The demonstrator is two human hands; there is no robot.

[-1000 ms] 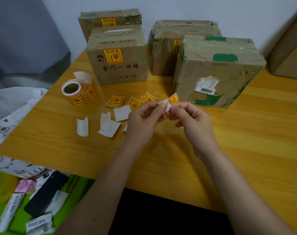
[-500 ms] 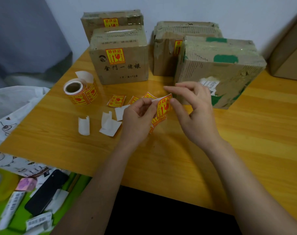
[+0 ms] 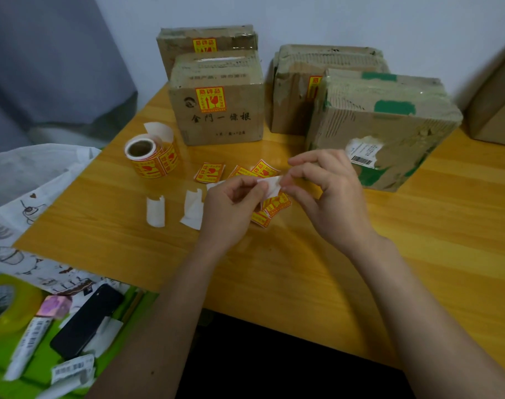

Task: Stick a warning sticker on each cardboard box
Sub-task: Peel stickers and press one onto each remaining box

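Head view. Hands meet above a glossy yellow wood-grain table (image 3: 418,254): the left hand (image 3: 231,208) and the right hand (image 3: 329,197) both pinch one small white slip, the backing paper (image 3: 270,184), between thumb and fingertips. Whether a sticker still clings to it cannot be told. Directly beneath the hands lies a strip of red-and-yellow warning stickers (image 3: 271,207), flat on the wood; loose square stickers (image 3: 209,172) lie just beyond the left hand. Left of the left hand, two curled white backing scraps (image 3: 155,211) stand on edge, and farther left and beyond rests the cylindrical sticker roll (image 3: 153,156), its paper tail lifted. Beyond the right hand sits the unlabelled cardboard box (image 3: 386,125), creased, taped, patched green, with a barcode label on its face. Three labelled boxes (image 3: 219,110) stand past it against the wall. Bare tabletop lies open right of the right hand and toward the near edge; the left table edge borders a cluttered green surface (image 3: 26,367).
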